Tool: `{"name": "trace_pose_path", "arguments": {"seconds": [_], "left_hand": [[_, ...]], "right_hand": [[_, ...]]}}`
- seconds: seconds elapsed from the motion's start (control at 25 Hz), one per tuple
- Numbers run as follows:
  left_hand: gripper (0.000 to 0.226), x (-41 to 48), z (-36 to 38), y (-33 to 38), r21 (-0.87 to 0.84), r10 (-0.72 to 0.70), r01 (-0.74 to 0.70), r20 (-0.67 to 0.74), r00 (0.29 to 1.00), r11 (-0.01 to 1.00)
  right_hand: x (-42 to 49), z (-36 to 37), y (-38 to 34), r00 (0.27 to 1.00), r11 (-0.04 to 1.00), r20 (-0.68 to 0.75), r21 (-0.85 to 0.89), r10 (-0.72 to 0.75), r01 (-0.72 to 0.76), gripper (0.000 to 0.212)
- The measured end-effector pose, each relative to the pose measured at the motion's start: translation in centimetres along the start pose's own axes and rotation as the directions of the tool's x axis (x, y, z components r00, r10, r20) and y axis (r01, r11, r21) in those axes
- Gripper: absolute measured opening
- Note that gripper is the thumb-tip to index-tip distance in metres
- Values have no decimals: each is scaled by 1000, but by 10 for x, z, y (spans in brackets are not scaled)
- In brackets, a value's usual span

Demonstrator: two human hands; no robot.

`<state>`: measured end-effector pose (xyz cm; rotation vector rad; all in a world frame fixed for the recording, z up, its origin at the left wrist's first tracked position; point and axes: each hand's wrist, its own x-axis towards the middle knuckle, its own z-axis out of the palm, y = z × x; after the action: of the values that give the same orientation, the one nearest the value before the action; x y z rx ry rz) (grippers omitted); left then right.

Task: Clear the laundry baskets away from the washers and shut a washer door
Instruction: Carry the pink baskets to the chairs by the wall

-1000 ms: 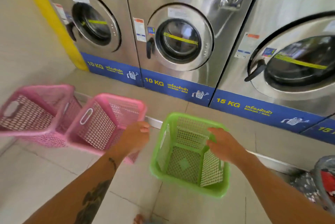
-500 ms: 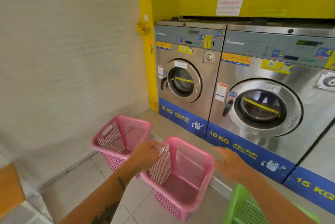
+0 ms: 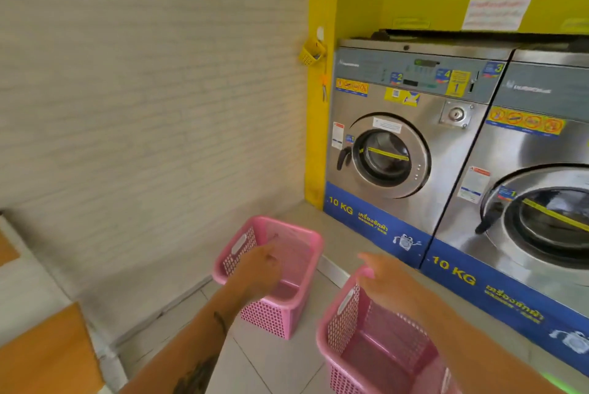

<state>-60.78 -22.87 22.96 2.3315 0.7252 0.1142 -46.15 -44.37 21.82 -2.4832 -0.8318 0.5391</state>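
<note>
Two pink laundry baskets stand on the tiled floor in front of the steel washers. My left hand point(image 3: 259, 267) hovers over the far pink basket point(image 3: 299, 266), fingers loosely curled and holding nothing. My right hand point(image 3: 381, 282) lies on the far rim of the near pink basket point(image 3: 344, 326); blur hides whether it grips. The left 10 KG washer's round door point(image 3: 390, 156) looks flat against its front. The second washer's door point(image 3: 541, 218) is cut off by the frame's right edge. A sliver of the green basket point(image 3: 556, 377) shows at the bottom right.
A pale brick-pattern wall point(image 3: 143, 106) closes off the left side, and a yellow pillar point(image 3: 317, 138) stands at the corner. A wooden surface point(image 3: 47, 352) juts in at the lower left. The washers stand on a raised step point(image 3: 322, 228) edged with a metal strip.
The view has swung left and closer. My left hand left the near pink basket's rim and moved over the far pink basket. My right hand stayed at the near basket's far rim.
</note>
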Motion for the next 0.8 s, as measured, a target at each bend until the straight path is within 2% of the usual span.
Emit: {"name": "trace_pose_path", "arguments": {"seconds": [0.12, 0.24, 0.36, 0.44, 0.56, 0.68, 0.8], "left_hand": [[17, 46, -4, -28, -39, -62, 62, 3, 998, 997], [30, 97, -3, -54, -124, -156, 152, -23, 988, 981], [25, 153, 0, -77, 2, -200, 200, 20, 980, 980], [30, 186, -1, -92, 53, -207, 208, -25, 978, 977], [37, 232, 2, -118, 73, -237, 243, -81, 968, 967], [56, 286, 19, -166, 172, -274, 272, -14, 962, 947], [58, 352, 43, -231, 306, -241, 220, 32, 970, 926]], "right_hand": [[63, 14, -14, 1000, 1000, 18, 20, -4, 4, 55], [137, 34, -16, 998, 998, 65, 58, 9, -13, 59], [219, 79, -2, 986, 998, 169, 60, -13, 3, 76], [274, 121, 25, 959, 998, 281, 48, 24, -39, 86], [294, 117, -4, 945, 993, 305, -8, 117, -121, 74], [329, 131, -6, 931, 981, 310, -49, 195, -189, 64], [376, 166, 4, 919, 962, 285, -59, 271, -265, 63]]}}
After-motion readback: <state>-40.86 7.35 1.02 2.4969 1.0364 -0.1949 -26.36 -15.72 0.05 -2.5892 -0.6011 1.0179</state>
